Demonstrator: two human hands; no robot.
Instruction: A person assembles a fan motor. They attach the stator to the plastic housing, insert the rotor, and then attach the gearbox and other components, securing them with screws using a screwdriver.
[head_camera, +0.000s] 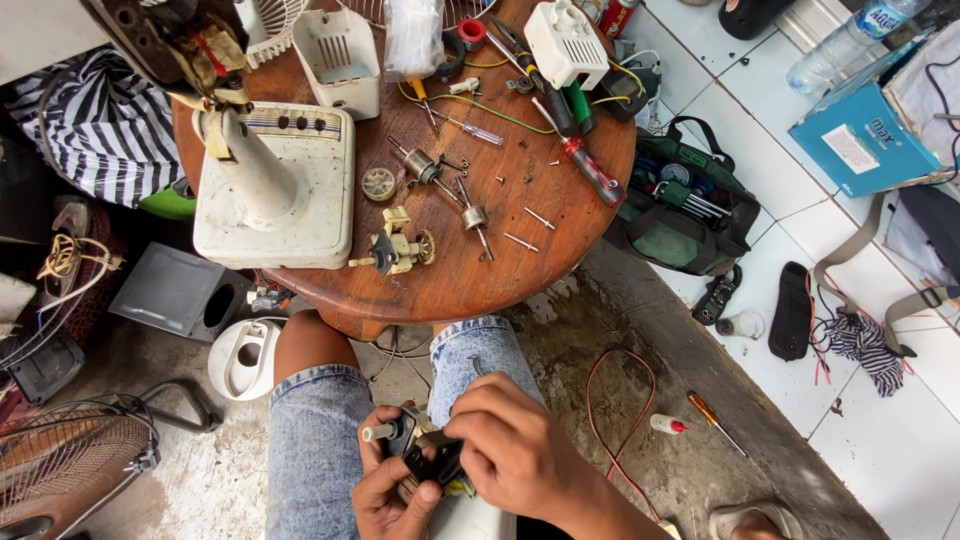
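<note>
Cluttered round table (560, 215) — screwdrivers (580, 150), screws (530, 228)

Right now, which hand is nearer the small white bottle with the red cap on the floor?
Right. The right hand lies just left of the bottle; the left hand sits farther left, beyond the black part both hold.

Blue cardboard box (862, 135) on the white tiled floor at upper right, rectangular, lying tilted, with a white rectangular label (851, 148) on its top face. Clear plastic water bottle (843, 42) just beyond the box, lying aslant, wrapped in a blue label (884, 17) near its upper end. Clear plastic bag (413, 35) at the far edge of the round wooden table, upright, contents too pale to tell. Small white bottle (667, 425) with red cap on the concrete floor, lying flat beside an orange-handled screwdriver (712, 418). No screens or signs.
</note>
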